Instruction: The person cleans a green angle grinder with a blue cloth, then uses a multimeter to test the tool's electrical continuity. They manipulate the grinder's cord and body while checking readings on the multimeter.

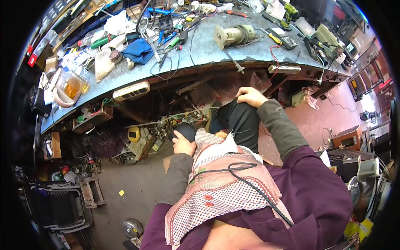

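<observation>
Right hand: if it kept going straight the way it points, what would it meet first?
The right hand rests on the raised knee, pointing toward the workbench edge. Probably that edge first, though depth is unclear.
</observation>
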Tool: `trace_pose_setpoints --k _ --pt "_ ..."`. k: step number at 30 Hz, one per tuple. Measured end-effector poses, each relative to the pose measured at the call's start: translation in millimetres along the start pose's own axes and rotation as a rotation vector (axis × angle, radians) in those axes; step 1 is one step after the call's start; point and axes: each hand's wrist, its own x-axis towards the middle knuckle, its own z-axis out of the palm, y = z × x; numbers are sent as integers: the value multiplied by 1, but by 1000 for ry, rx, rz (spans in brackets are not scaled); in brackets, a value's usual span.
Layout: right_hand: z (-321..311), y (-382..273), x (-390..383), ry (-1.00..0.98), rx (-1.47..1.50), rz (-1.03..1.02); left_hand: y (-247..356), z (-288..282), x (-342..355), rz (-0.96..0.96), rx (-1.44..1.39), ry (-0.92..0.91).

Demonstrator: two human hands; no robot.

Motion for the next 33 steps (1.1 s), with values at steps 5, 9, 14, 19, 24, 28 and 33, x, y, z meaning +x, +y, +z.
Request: trace_pose_setpoints --k 5,9,14,19,24,28,33 --pt "0 12 8 47 -129 137 3 -8 20 26 -27 101" --pt "2 57 19 34 -255 215 14 8 24 6 31 103" --pt "6 114 33 24 -264 290 9 6 24 -29 34 159" --pt "44 126 22 337 -193 122 -12 5 24 5 60 295" --pt "-56 -18 20 860 -418 -317 -24 3 53 281 222 356" --pt "-135 -42 57 512 -620 3 12 -25 82 230 222 155" --pt "-157 -30 68 454 -747 -67 30 -34 137 202 157 -131"
